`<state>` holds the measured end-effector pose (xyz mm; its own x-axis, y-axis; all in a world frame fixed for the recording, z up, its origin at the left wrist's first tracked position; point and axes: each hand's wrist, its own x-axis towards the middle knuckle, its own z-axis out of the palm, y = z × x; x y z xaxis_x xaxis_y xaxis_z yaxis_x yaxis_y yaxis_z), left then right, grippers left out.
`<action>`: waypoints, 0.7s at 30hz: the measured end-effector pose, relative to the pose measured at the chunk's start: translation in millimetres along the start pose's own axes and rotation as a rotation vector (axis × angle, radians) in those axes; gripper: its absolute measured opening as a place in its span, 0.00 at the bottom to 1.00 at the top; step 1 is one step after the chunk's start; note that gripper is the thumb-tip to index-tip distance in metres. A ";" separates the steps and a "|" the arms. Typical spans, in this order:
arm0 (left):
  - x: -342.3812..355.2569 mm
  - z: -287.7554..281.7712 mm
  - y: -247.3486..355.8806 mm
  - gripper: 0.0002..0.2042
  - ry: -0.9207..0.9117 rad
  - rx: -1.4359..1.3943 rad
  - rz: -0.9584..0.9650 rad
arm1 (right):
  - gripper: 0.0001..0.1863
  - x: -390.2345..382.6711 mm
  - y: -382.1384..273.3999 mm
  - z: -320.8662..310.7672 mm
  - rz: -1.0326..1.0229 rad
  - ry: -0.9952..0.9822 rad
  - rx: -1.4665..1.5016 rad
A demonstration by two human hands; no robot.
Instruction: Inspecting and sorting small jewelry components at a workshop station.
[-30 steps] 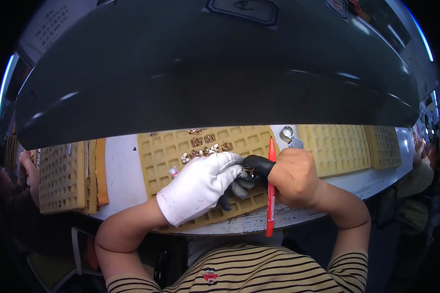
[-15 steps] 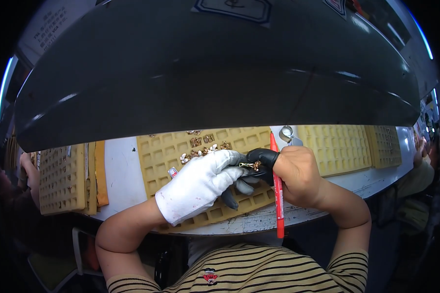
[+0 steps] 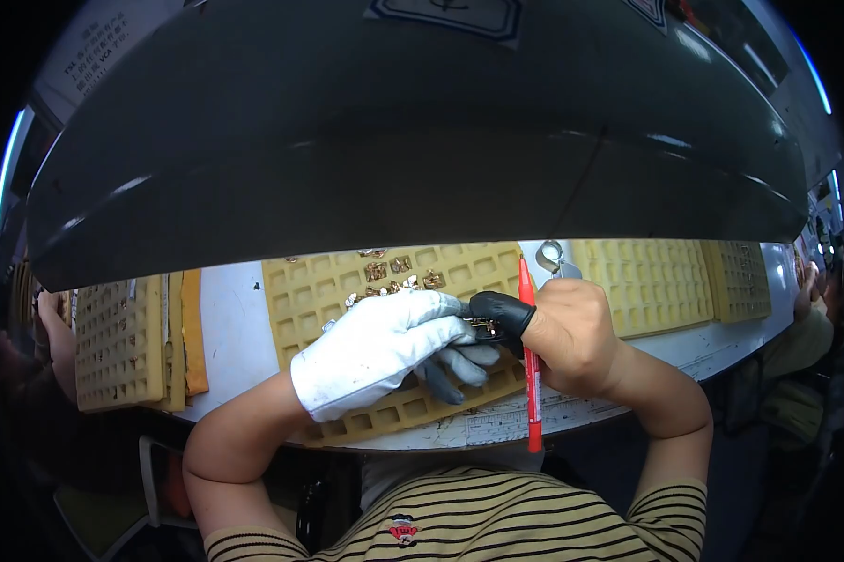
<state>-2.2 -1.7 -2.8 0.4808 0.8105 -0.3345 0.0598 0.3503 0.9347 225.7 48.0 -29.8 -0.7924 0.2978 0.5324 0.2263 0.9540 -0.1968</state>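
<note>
Over yellow tray (image 3: 296, 320), left hand (image 3: 389, 345) and right hand (image 3: 567, 330), part-curled, pinch metal piece (image 3: 487, 327); right holds red marker (image 3: 533, 384).

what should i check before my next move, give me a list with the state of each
1. Piece at the fingertips: ok; the piece is where the left hand and right hand meet.
2. Both hands gripping it firmly: cannot tell; the fingers partly hide it.
3. Finger protection: ok; white glove on the left, black cover on the right thumb.
4. Pen out of the right hand: not ok; the red pen is held there.
5. Pieces in the tray all seated in pockets: cannot tell; the left hand covers part.
6. Silver ring away from the hands: ok; it lies beyond the right hand.
</note>
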 end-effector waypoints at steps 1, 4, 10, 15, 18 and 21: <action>0.9 0.9 1.9 0.15 0.007 0.016 -0.020 | 0.19 -0.1 0.9 1.9 0.030 0.017 0.032; 3.8 4.4 -3.6 0.14 0.054 0.115 0.010 | 0.18 -1.7 3.9 5.0 0.081 0.036 0.123; 2.3 8.2 0.7 0.13 0.107 0.225 -0.033 | 0.20 -1.5 3.3 5.0 0.071 0.036 0.125; 0.5 3.8 3.5 0.13 0.058 0.147 -0.039 | 0.06 1.2 3.5 6.1 0.017 0.086 0.045; 1.0 -7.2 -1.6 0.14 0.011 0.580 0.225 | 0.08 5.7 4.1 2.4 -0.021 0.077 0.058; -1.4 -8.1 1.4 0.15 -0.095 0.123 0.001 | 0.10 6.8 5.9 -1.0 -0.078 0.047 0.053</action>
<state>-9.9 1.5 -1.9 0.5609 0.7609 -0.3263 0.1629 0.2850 0.9446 222.2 55.8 -26.6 -0.7787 0.2256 0.5855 0.1338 0.9714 -0.1964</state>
